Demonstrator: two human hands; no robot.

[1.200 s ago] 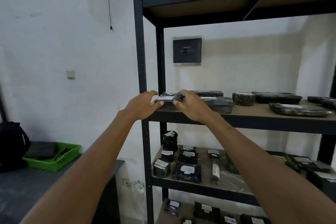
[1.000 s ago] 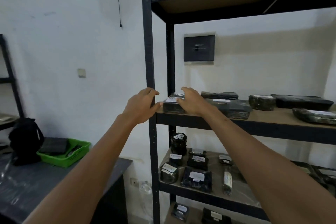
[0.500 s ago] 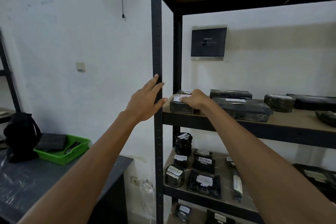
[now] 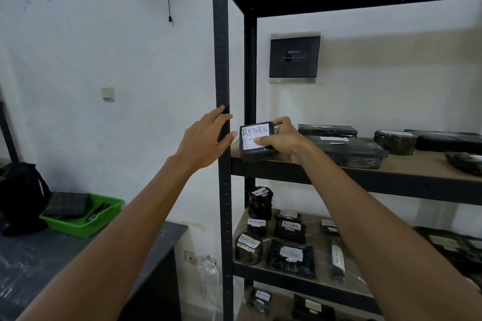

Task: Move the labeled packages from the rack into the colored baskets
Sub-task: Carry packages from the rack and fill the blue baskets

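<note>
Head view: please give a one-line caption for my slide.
Right hand tilts a RETURN package on the rack.

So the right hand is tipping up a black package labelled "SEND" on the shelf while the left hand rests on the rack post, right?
Not quite: the head view shows the label reads "RETURN". The right hand does tip up the package, and the left hand rests on the rack post.

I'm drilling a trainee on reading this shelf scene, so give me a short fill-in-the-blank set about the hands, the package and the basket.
1. The label on the tilted package in the right hand reads ____.
2. The left hand rests against the rack's front ____.
3. The basket on the dark table is ____ in colour.

Missing words: RETURN; post; green
</note>
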